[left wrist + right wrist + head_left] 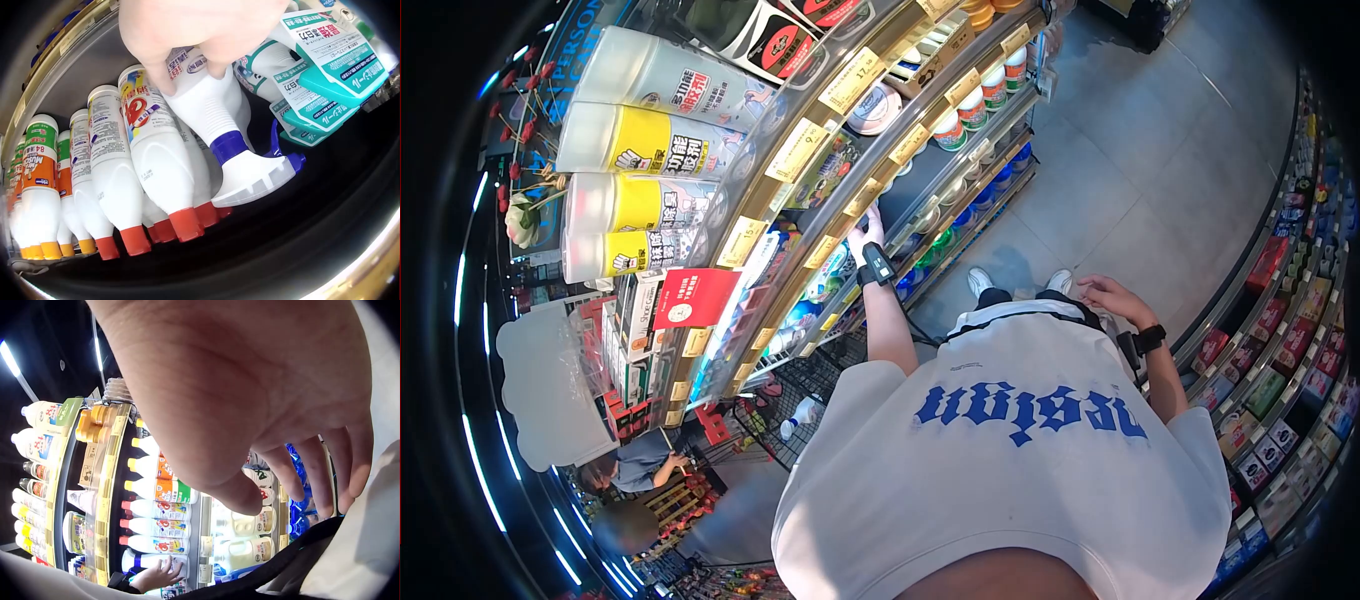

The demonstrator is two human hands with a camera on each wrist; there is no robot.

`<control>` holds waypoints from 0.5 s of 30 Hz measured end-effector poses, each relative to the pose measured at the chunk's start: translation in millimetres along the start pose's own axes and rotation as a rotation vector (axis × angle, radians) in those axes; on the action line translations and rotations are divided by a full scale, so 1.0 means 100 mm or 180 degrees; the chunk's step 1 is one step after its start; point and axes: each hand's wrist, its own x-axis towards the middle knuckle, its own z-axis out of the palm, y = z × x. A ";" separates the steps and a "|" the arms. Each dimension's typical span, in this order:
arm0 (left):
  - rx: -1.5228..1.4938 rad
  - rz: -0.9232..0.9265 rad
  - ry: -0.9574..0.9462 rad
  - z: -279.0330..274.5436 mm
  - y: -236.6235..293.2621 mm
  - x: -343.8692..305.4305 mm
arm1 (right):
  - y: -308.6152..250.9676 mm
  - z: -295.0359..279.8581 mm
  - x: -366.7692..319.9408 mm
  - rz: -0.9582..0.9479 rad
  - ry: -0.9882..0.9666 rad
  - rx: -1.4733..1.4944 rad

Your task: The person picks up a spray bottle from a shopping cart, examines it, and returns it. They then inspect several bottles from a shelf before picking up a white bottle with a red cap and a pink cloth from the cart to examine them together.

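My left hand (200, 31) grips a white spray bottle (203, 112) with a purple collar and trigger, fingers and thumb on either side of its body. Its spray head (253, 178) points toward the lower part of the left wrist view. White bottles with red caps (159, 150) stand right beside it. On its other side are teal-labelled packs (325, 56). In the head view the left hand (866, 232) reaches between two shelf levels. My right hand (1115, 298) hangs near the waist, fingers loosely bent, with nothing in it.
Price tags line the curved shelf edges (800, 150). Tall spray cans (665, 140) fill the upper shelf. A black wire cart (800, 440) stands near the shelf's end, and a person (645, 465) is beyond. Another stocked shelf (1280, 340) runs along the right; grey floor (1140, 160) lies between.
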 end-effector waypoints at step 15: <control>0.0666 0.0511 -0.0373 0.01 0.37 0.59 | -0.02 0.09 -0.04 0.0015 0.0007 0.0141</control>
